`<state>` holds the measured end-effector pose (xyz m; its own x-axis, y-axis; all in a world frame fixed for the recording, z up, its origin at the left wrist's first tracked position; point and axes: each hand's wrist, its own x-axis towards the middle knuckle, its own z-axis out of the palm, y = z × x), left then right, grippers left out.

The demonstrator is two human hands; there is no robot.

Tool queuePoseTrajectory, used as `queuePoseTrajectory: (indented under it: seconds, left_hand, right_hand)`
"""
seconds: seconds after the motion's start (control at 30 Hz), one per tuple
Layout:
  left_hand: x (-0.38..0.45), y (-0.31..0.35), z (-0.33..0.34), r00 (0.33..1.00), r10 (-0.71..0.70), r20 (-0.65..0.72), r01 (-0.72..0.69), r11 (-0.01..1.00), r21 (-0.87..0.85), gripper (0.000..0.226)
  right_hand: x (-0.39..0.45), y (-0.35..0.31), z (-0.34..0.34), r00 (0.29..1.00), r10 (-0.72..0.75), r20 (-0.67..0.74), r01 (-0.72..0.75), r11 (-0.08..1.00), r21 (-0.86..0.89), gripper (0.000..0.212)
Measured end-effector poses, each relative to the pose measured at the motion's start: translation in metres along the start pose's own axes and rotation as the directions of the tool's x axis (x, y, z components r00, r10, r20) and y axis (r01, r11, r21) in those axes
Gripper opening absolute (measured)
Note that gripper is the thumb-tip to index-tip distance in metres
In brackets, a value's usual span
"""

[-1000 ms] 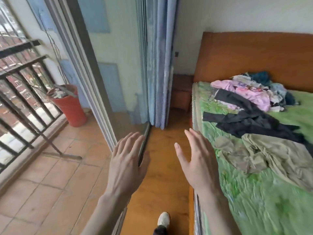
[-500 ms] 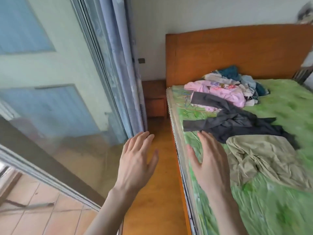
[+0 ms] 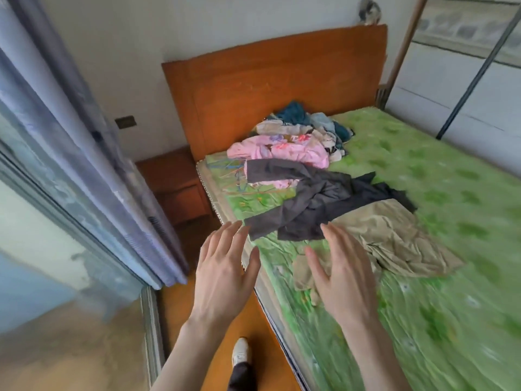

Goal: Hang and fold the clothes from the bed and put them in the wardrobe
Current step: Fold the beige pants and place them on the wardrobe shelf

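At the far left a pale blue curtain point(image 3: 93, 176) hung beside the glass door point(image 3: 56, 277), and past it a wooden nightstand point(image 3: 174, 184) stood in the corner against the orange-brown headboard point(image 3: 253, 88). The left hand point(image 3: 222, 277) was held up above the strip of wooden floor point(image 3: 180, 314) just beside the bed's edge, fingers straight and slightly spread, holding nothing. A white shoe point(image 3: 241, 354) showed below it on the floor. The right hand point(image 3: 342, 277) hovered over the bed point(image 3: 451, 277), likewise spread and empty, above the near end of a crumpled khaki garment point(image 3: 394, 238). Just beyond the fingertips lay a dark grey garment point(image 3: 315, 204), sprawled across the green sheet and overlapping the khaki one. Farther toward the headboard sat a pink garment point(image 3: 290, 150), with a heap of beige and teal clothes point(image 3: 307, 122) behind it. At the far right stood the pale sliding panels of a wardrobe point(image 3: 465, 80).
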<state>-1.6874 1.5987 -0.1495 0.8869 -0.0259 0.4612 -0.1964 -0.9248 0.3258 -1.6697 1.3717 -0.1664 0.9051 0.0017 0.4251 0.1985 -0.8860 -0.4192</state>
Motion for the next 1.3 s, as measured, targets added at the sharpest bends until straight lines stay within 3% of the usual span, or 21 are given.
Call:
queuePoseTrajectory:
  seconds: [0.33,0.63,0.93,1.3]
  left_hand:
    - [0.177,-0.04,0.089,0.945,0.306,0.118,-0.277,0.938,-0.21,0.043]
    - [0.266,-0.02,0.169,0.832,0.55,0.072,-0.485,0.785,-0.385,0.041]
    - [0.302,0.044,0.231,0.735,0.674,0.07,-0.581,0.68,-0.447,0.044]
    - [0.327,0.11,0.329,0.695,0.71,0.109,-0.603,0.659,-0.45,0.042]
  right_hand:
    - [0.109,0.015,0.039,0.951,0.292,-0.102,-0.306,0.939,-0.157,0.058]
    - [0.155,0.035,0.032,0.859,0.437,-0.268,-0.498,0.834,-0.237,0.053]
    - [0.138,0.097,0.021,0.722,0.581,-0.375,-0.683,0.686,-0.252,0.06]
    - [0.144,0.212,0.036,0.593,0.714,-0.372,-0.794,0.595,-0.126,0.068]
